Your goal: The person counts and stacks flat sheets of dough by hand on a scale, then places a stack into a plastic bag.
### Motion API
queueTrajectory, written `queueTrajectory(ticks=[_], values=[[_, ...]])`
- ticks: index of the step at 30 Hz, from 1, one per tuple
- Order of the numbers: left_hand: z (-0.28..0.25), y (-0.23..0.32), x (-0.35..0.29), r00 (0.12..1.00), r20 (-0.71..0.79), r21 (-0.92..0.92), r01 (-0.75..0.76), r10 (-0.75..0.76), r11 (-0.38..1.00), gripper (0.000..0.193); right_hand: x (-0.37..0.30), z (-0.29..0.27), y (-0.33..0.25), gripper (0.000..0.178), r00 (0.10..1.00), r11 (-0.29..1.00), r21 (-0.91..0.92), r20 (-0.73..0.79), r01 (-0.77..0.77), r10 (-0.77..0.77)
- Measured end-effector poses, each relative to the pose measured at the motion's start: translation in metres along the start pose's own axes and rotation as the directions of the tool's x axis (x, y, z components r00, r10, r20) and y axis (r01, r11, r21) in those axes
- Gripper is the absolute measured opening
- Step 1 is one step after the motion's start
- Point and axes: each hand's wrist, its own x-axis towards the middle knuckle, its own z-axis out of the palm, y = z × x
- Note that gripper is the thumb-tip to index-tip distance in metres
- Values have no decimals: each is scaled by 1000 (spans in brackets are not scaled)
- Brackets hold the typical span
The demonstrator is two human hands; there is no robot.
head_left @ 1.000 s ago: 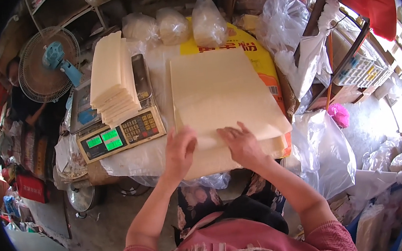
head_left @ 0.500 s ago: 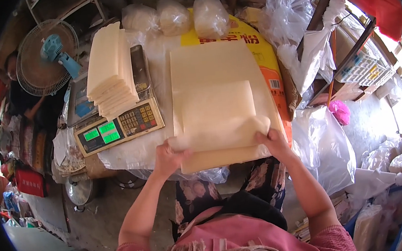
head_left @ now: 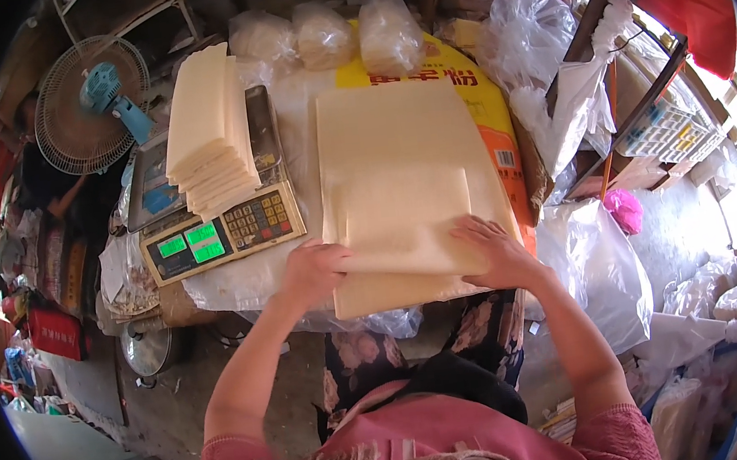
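Right hand [head_left: 500, 247] has flattened, unclamped, onto the sheet [head_left: 400, 227] at four o'clock; left hand [head_left: 312, 270] at eight, grip unclear; press evenly.

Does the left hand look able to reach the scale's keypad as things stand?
Likely yes: the left hand, touching the beige sheet, is near the keypad, with nothing visible between them.

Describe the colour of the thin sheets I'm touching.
The thin sheets are pale beige, clearest in the head view.
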Motion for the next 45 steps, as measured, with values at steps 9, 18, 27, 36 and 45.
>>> queueTrajectory(ticks=[9,18,27,36,45], values=[[32,13,64,838,-511,90,272,-190,958,52,42,11,23,44,769,736,376,-88,-563,633],[57,7,78,969,-230,283,153,-88,947,57,61,68,14,70,864,921,-215,-462,-326,198],[22,72,40,849,381,-188,458,-365,869,68,25,22,-51,58,743,65,869,378,-490,552],[-124,51,36,767,-453,-859,-241,-454,451,93,56,-52,-119,66,968,229,968,-148,100,203],[-236,-149,71,652,-350,-307,599,-673,740,67,30,45,-72,35,946,412,876,130,-250,298]])
